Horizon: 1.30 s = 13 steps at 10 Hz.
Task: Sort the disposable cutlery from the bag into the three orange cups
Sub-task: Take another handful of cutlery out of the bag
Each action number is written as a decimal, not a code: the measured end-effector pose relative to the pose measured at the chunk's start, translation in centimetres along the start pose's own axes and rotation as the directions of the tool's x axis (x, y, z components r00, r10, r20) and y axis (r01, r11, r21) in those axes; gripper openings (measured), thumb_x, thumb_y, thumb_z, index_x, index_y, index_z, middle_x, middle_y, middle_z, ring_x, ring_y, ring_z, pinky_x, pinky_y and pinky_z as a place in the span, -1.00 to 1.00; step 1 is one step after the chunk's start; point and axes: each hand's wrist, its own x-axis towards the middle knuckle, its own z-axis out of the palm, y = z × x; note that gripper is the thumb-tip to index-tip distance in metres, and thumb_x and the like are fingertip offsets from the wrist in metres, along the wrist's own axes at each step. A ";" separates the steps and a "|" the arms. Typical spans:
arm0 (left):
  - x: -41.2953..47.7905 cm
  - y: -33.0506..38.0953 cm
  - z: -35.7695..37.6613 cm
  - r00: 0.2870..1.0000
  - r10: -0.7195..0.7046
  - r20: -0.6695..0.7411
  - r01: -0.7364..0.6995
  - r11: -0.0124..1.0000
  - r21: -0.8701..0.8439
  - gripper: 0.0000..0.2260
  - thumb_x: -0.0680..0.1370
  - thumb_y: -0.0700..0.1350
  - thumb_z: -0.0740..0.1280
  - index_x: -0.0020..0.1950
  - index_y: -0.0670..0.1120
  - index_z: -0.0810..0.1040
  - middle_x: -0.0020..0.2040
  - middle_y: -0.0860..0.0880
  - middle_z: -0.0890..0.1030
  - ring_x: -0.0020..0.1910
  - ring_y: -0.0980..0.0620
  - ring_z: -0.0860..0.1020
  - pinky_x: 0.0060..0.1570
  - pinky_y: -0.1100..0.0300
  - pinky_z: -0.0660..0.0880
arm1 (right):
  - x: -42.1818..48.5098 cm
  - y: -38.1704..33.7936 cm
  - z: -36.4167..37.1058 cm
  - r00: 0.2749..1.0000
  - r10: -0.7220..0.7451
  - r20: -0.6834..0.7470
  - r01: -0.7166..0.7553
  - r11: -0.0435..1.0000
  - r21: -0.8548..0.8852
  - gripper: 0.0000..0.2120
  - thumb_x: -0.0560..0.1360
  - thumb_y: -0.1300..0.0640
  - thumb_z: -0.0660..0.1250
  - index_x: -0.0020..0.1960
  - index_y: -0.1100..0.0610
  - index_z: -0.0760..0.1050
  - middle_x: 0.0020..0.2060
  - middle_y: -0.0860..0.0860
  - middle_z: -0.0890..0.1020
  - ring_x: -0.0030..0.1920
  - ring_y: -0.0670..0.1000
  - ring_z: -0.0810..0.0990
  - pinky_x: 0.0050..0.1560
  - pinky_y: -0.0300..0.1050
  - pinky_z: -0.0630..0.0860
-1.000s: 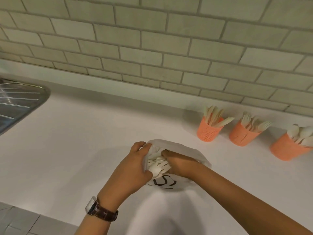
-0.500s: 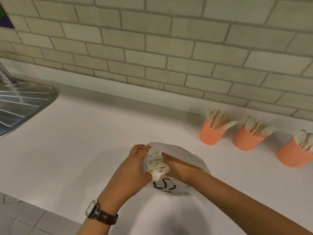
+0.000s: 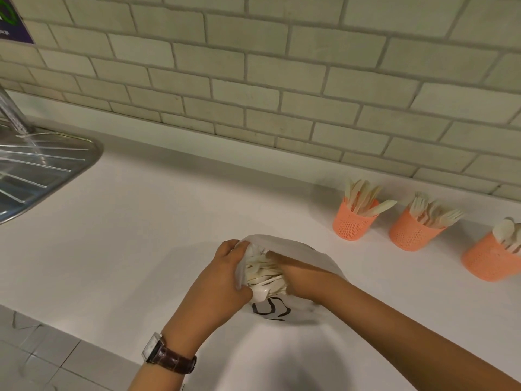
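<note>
Since a second ago almost nothing has moved at the bag point(image 3: 310, 249) — both hands are where they were. Only my head has turned a little, so more of the sink point(image 3: 42, 170) and the tap point(image 3: 11, 114) come into view at my left.

The bag lies on the white counter point(image 3: 141, 235) just in front of me, with its mouth toward me. My left hand point(image 3: 222, 280), the one with the watch point(image 3: 169, 356), is clamped on the rim of the mouth, fingers curled over the plastic, and holds it wide. My right hand point(image 3: 304, 277) is pushed into the mouth among the cutlery point(image 3: 265, 273). Its fingertips are hidden in the pile, so I cannot tell if they are closed on a piece.

To do this step well, I think I should take pieces of one kind only, by the handles and not by a full fist — they lie crossed and would drag others out. The left hand should keep the rim high, because one white piece point(image 3: 260, 292) sticks out at the lower lip and could slide onto the counter.

The cups stand in a row near the tiled wall point(image 3: 253, 80), well apart from the bag, on my right. The first orange cup point(image 3: 351, 224) has flat blades, the second orange cup point(image 3: 408, 235) forks, and the third orange cup point(image 3: 485, 263) spoons, partly cut by the frame edge. All look rather full. As I judge it, only their leaning handles stand in the way, and a careless drop may knock them.
</note>
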 end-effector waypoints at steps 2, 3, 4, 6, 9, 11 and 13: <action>-0.6 0.3 0.0 1.000 -0.013 0.000 0.013 1.000 0.012 -0.37 0.38 -0.22 0.33 0.41 0.07 0.24 0.29 0.17 0.27 0.05 0.08 0.50 -0.02 0.17 0.53 | 0.0 -0.1 2.7 0.987 -0.002 0.161 0.009 0.999 -0.040 -0.61 0.52 0.25 0.17 0.35 0.13 0.29 0.27 0.11 0.44 0.23 0.17 0.46 0.19 -0.05 0.41; -1.2 0.4 0.6 1.000 -0.010 0.015 0.010 0.999 0.048 -0.36 0.38 -0.21 0.32 0.41 0.10 0.21 0.29 0.19 0.23 -0.03 0.06 0.54 -0.08 0.09 0.55 | -0.4 0.1 3.6 0.991 -0.117 0.059 0.120 0.992 -0.050 -0.77 0.63 0.02 0.00 0.13 -0.28 0.32 0.08 -0.31 0.42 0.19 -0.04 0.40 0.08 -0.41 0.24; -1.8 0.7 1.5 0.999 0.009 0.042 -0.011 0.998 0.058 -0.33 0.38 -0.21 0.32 0.42 0.15 0.16 0.28 0.22 0.20 -0.10 0.10 0.54 -0.15 0.12 0.55 | -0.4 -0.4 4.3 0.974 0.202 -0.097 -0.192 0.976 0.107 -0.85 0.48 -0.19 0.12 -0.16 -0.20 0.43 -0.26 -0.22 0.51 -0.16 -0.10 0.51 -0.16 -0.25 0.42; -1.2 0.6 1.3 1.000 0.001 0.001 -0.001 0.999 0.051 -0.33 0.40 -0.19 0.33 0.44 0.09 0.15 0.31 0.17 0.20 -0.12 0.13 0.52 -0.26 0.31 0.50 | -0.3 -0.9 3.8 0.984 0.140 -0.106 -0.128 0.985 0.117 -0.86 0.43 -0.13 0.19 -0.26 -0.14 0.43 -0.36 -0.18 0.46 -0.25 -0.04 0.45 -0.21 -0.13 0.43; -0.4 0.6 0.9 1.000 0.015 0.003 -0.016 0.997 0.069 -0.35 0.39 -0.21 0.31 0.43 0.08 0.17 0.31 0.17 0.22 -0.10 0.10 0.53 -0.18 0.19 0.54 | 0.2 -1.2 2.4 0.989 0.041 0.145 -0.047 0.998 0.040 -0.55 0.60 0.20 0.04 0.48 0.19 0.15 0.48 0.14 0.22 0.44 0.17 0.24 0.36 -0.05 0.21; 0.2 -0.7 -0.7 0.999 0.005 -0.039 0.003 0.979 0.206 -0.37 0.43 -0.16 0.32 0.44 0.10 0.17 0.39 0.12 0.18 -0.20 0.08 0.53 -0.32 0.29 0.49 | 0.0 -0.4 -1.0 0.996 0.024 0.091 -0.032 0.995 0.093 -0.76 0.48 -0.03 0.25 0.08 0.04 0.34 0.01 -0.02 0.51 -0.02 0.01 0.54 -0.04 0.00 0.52; 0.7 -2.1 -2.5 1.000 -0.008 -0.001 0.008 0.982 0.187 -0.32 0.41 -0.23 0.28 0.43 0.23 0.17 0.37 0.16 0.23 -0.08 0.03 0.55 -0.19 0.21 0.53 | -2.4 -0.4 -5.7 0.987 -0.022 0.162 -0.022 0.964 0.263 -0.87 0.50 0.07 0.23 0.02 -0.04 0.31 -0.17 -0.06 0.52 -0.12 0.03 0.52 -0.14 -0.09 0.43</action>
